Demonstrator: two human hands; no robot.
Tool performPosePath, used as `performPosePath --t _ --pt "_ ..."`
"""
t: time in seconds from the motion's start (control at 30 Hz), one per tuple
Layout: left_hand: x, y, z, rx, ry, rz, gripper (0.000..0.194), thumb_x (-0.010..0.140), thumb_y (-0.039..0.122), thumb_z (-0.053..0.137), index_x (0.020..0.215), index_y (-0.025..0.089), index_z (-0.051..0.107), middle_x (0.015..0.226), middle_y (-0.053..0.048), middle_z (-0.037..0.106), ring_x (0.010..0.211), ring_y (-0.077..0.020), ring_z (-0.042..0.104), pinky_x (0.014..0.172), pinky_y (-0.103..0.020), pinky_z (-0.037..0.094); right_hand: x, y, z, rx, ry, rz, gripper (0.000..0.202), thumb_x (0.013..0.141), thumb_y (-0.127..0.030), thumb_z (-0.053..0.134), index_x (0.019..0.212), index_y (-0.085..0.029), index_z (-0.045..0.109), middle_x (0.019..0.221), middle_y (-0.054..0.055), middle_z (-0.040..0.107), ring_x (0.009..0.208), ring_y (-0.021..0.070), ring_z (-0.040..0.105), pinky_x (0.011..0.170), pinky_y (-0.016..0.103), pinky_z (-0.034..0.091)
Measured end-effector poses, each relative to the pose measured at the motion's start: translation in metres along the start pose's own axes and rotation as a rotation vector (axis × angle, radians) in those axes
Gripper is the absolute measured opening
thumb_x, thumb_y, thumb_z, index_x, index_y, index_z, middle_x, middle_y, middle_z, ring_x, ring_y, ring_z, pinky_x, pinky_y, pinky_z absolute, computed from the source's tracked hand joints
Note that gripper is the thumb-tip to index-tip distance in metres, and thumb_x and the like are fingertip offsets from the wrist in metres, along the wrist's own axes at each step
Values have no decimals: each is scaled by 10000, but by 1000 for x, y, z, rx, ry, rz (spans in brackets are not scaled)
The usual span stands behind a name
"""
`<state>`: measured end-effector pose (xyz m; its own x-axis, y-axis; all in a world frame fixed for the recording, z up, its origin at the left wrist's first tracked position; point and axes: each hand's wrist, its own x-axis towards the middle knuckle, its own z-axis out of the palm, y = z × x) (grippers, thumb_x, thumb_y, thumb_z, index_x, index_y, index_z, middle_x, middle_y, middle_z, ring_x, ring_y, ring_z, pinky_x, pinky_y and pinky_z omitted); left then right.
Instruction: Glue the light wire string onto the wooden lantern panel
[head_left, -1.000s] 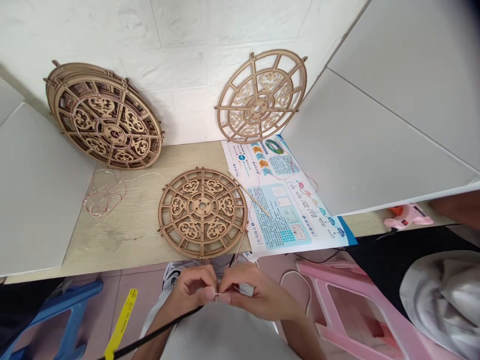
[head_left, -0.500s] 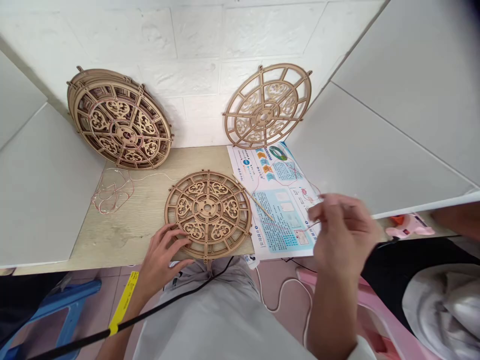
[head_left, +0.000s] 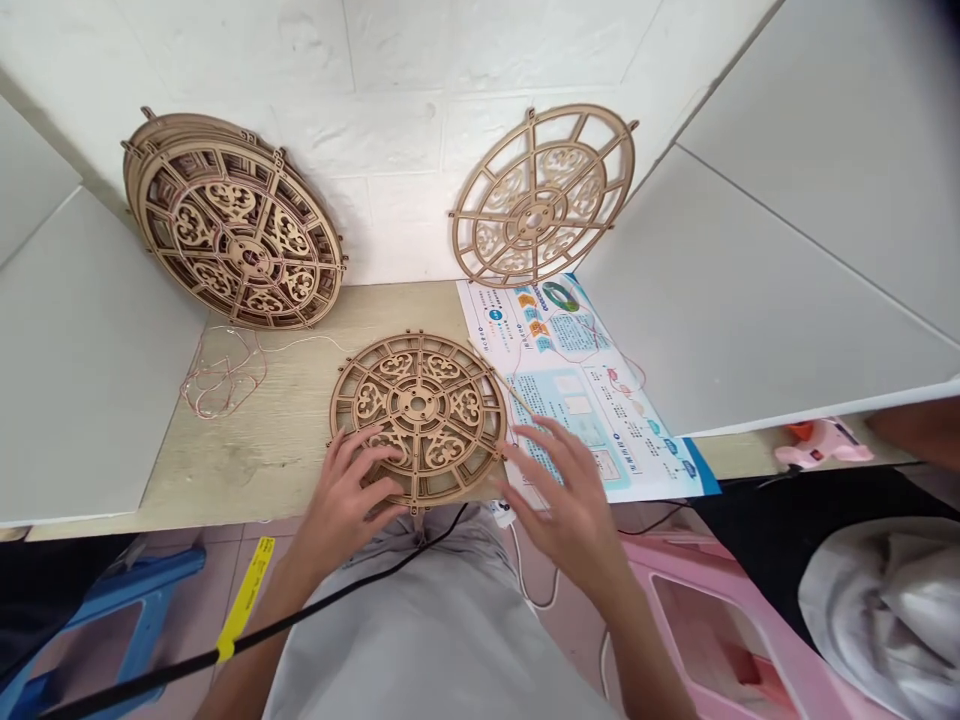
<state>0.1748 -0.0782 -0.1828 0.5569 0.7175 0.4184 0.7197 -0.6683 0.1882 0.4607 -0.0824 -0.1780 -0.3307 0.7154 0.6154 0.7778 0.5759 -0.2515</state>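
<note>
A round openwork wooden panel with scroll cut-outs lies flat at the table's front edge; its thickness suggests more than one layer. Over its lower left rim rests my left hand, fingers spread. My right hand is at the panel's right rim, fingers apart and nothing seen in them. Whether its fingertips touch the rim I cannot tell. Beside that hand a thin wooden stick lies partly over a printed sheet. Fine reddish wire trails across the sheet.
Several similar wooden discs lean in a stack against the wall at left, and a paler disc leans at right. Tangled wire lies at left. Grey partitions flank the table. A black cable crosses my lap.
My right hand has come left and down from above the sheet to the panel's right rim, its fingers now spread. My left hand stays on the panel. The camera view has shifted slightly.
</note>
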Motion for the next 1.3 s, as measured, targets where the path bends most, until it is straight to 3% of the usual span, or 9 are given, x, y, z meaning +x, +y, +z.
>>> performPosePath --t 0.17,0.37,0.57,0.67,0.8,0.93,1.0,1.17,1.3 --pt "9 15 7 4 7 6 135 872 338 690 835 208 685 1236 21 628 1439 -181 345 1311 -440 105 2 -22 8 124 -196 -144 204 947 -153 604 1143 -182 651 1306 136 601 1357 319 455 1052 543 489" --pt "5 21 22 -58 69 -55 110 866 311 699 870 206 669 1120 20 651 1316 -131 469 1230 -343 288 -9 -10 27 156 -193 -157 103 951 -185 608 1025 -177 679 1265 122 622 1319 295 487 1054 545 488" --pt "16 28 17 -95 144 -34 80 866 282 699 871 209 666 1023 32 660 1271 -117 501 1237 -331 288 1 -9 19 147 -196 -177 105 941 -98 567 991 -153 641 1233 123 633 1287 266 514 1031 478 504" --pt "16 29 17 -77 137 -47 136 859 316 711 967 240 678 1171 23 636 1359 -159 441 1261 -376 275 3 -3 14 189 -179 -152 103 950 -105 559 996 -168 627 1235 113 637 1276 245 525 1001 443 531" --pt "-2 22 21 72 182 -245 484 826 433 734 1262 271 600 1425 -43 491 1509 -261 256 1246 -430 322 -2 4 17 242 -165 -80 103 951 -105 567 1015 -180 595 1249 106 628 1268 233 537 1016 439 543" --pt "-26 12 28 174 174 -549 829 822 653 641 1489 229 391 1514 -103 414 1517 -312 246 1240 -513 319 -9 6 22 262 -145 -42 140 930 -81 584 1015 -192 576 1264 107 610 1289 251 515 1032 486 529" --pt "-34 8 31 195 165 -624 916 831 730 563 1545 221 298 1517 -105 428 1500 -314 291 1238 -536 306 -11 7 22 262 -145 -40 163 915 -80 589 1025 -199 571 1266 107 604 1307 273 494 1046 548 504" --pt "-47 -8 24 179 100 -519 824 895 721 463 1564 291 247 1503 -34 485 1398 -233 474 1184 -451 358 -19 9 23 280 -279 -37 175 925 -141 574 1088 -202 547 1345 141 540 1443 319 381 1107 676 421" --pt "-51 -17 13 128 78 -486 763 913 673 488 1547 296 290 1489 -11 507 1378 -206 510 1126 -397 417 -22 3 31 328 -284 4 138 958 -191 578 1082 -213 522 1335 144 539 1482 303 363 1143 717 358"
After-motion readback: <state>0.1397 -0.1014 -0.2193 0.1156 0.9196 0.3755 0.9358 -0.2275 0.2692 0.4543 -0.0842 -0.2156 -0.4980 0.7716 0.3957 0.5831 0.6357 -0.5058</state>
